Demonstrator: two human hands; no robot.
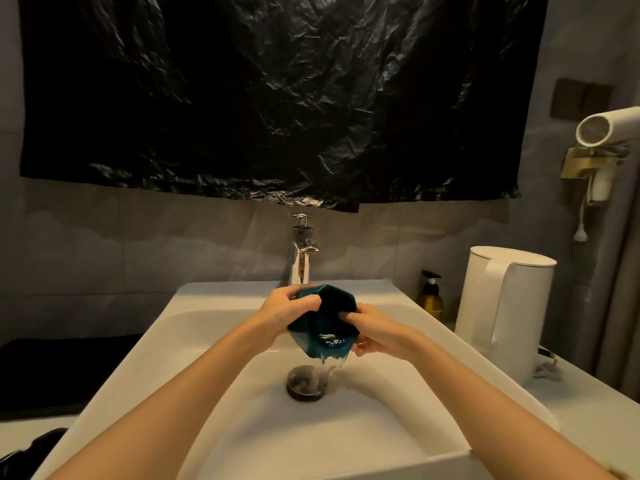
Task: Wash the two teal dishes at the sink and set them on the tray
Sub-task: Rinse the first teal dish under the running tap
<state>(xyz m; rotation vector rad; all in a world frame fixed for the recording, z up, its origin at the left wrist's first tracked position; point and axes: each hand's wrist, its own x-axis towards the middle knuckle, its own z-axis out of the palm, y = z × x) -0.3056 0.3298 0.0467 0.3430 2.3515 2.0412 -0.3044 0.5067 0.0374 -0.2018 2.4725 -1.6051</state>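
- Black crinkled plastic sheeting (277, 98) is hanging across the wall behind a white basin, glossy and creased, catching dim warm light.
- Both hands are closing on one teal dish (320, 323), held above the sink (214, 393) just in front of the faucet (300, 258).
- The left hand (282, 311) is gripping the dish's far left rim, fingers curled over the edge and thumb pressing the outer wall.
- The right hand (375, 336) is clamping the right side, fingertips reaching inside the dark hollow while the palm is cupping the outside.
- The dish is faceted, with an angular rim, glazed and wet; it is tilting toward the camera and water is spilling from its lower lip.
- That water is falling toward the round dark drain (306, 382) directly below.
- The sink is smooth, rectangular and white, with a broad flat rim.
- The faucet is polished chrome, standing upright at the basin's back edge.
- On the surface to the right, a matte white kettle (502, 306) is standing near a small amber pump bottle (431, 296).
- A white hair dryer (602, 129) is resting in a wall holder at the far right.
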